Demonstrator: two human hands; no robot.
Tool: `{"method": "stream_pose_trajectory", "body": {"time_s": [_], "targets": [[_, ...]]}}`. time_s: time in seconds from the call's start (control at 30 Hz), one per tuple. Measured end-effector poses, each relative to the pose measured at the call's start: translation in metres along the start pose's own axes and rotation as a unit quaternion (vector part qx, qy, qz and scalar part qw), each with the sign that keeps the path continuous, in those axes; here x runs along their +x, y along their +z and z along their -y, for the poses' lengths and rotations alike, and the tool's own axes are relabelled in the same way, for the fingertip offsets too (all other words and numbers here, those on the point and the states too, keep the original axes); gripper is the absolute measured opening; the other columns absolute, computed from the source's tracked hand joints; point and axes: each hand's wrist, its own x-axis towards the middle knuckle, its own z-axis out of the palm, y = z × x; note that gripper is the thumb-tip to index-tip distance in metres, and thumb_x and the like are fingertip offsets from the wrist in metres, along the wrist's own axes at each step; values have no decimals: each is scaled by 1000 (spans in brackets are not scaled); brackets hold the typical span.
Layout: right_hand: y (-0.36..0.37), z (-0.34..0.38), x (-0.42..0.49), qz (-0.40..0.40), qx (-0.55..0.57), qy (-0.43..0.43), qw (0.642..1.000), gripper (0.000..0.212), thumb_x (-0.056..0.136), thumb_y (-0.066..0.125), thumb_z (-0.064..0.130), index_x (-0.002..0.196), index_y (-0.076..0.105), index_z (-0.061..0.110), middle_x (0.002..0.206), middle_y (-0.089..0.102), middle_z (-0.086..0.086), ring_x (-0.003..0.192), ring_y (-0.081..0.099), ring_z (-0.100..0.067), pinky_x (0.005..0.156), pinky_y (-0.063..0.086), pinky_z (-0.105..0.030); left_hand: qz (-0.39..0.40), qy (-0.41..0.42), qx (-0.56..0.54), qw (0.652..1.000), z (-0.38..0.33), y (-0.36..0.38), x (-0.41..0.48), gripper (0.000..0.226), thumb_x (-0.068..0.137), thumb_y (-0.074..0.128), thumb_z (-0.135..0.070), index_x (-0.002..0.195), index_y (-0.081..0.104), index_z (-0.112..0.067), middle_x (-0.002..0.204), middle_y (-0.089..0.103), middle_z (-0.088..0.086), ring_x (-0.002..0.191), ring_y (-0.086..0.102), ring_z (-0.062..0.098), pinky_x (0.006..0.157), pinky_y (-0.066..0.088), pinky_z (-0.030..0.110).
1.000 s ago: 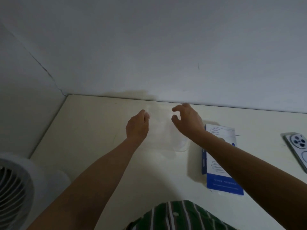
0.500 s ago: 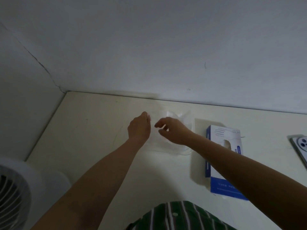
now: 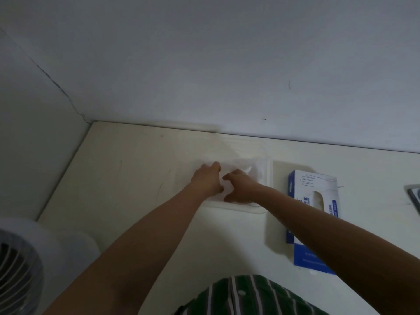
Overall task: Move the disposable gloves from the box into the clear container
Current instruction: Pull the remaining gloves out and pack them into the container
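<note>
The clear container [image 3: 269,178] sits on the table near the wall, left of the blue-and-white glove box [image 3: 322,201]. Crumpled translucent disposable gloves [image 3: 251,170] lie inside the container. Both my hands are down in it, side by side. My left hand [image 3: 205,181] has its fingers curled into the gloves at the left side. My right hand [image 3: 242,188] is spread over them, thumb and forefinger apart, pressing down. The box lies flat with its top slot facing up, and my right forearm crosses its near end.
A white fan [image 3: 20,264] stands at the near left corner. A phone [image 3: 414,194] lies at the far right edge. The cream table [image 3: 127,178] meets the wall just behind the container and on the left. My striped shirt fills the bottom centre.
My hands have come down and together into the container, carrying the gloves with them. The right hand went from held apart to pressing beside the left. The view shifted slightly left.
</note>
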Motion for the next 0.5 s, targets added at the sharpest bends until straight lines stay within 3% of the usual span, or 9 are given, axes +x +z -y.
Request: {"method": "stream_pose_trajectory", "body": {"time_s": [0.07, 0.17, 0.23, 0.37, 0.43, 0.5], "targets": [[-6, 0, -1, -20, 41, 6, 999, 71, 85, 72, 28, 145, 38, 15, 146, 38, -11, 128, 45, -27, 105, 40, -34, 66, -36, -7, 997, 8, 7, 4, 78, 79, 76, -30, 142, 32, -20, 134, 41, 19, 120, 49, 36, 96, 44, 37], [-15, 3, -2, -53, 198, 23, 978, 73, 88, 67, 16, 149, 27, 13, 128, 55, -15, 100, 62, -26, 84, 56, -37, 65, -42, -14, 997, 15, 11, 10, 80, 78, 77, -29, 142, 29, -22, 137, 35, 20, 120, 48, 37, 95, 44, 37], [-20, 4, 1, -38, 264, 72, 961, 85, 88, 66, 15, 153, 12, 13, 129, 51, -16, 96, 63, -29, 77, 59, -39, 60, -47, -23, 997, 18, 13, 13, 77, 79, 75, -28, 142, 30, -25, 140, 30, 17, 122, 46, 36, 95, 43, 34], [-21, 3, 4, -54, 163, 121, 978, 74, 87, 66, 21, 145, 24, 2, 131, 45, -18, 105, 59, -33, 79, 57, -40, 56, -52, -44, 996, 24, 20, 17, 73, 78, 74, -30, 139, 34, -33, 141, 23, 15, 121, 42, 37, 94, 41, 29], [-21, 4, 2, -102, 126, 74, 984, 60, 87, 63, 20, 137, 34, 4, 125, 54, -16, 109, 58, -32, 87, 52, -39, 62, -49, -23, 997, 26, 21, 18, 80, 74, 78, -31, 139, 31, -36, 142, 21, 15, 122, 43, 38, 99, 43, 34], [-24, 10, -4, -154, 158, 7, 975, 38, 88, 59, 18, 123, 46, 10, 108, 64, -12, 97, 63, -30, 84, 52, -39, 75, -52, 4, 996, 27, 21, 19, 86, 75, 76, -31, 142, 24, -37, 144, 17, 16, 125, 41, 38, 100, 42, 37]]}}
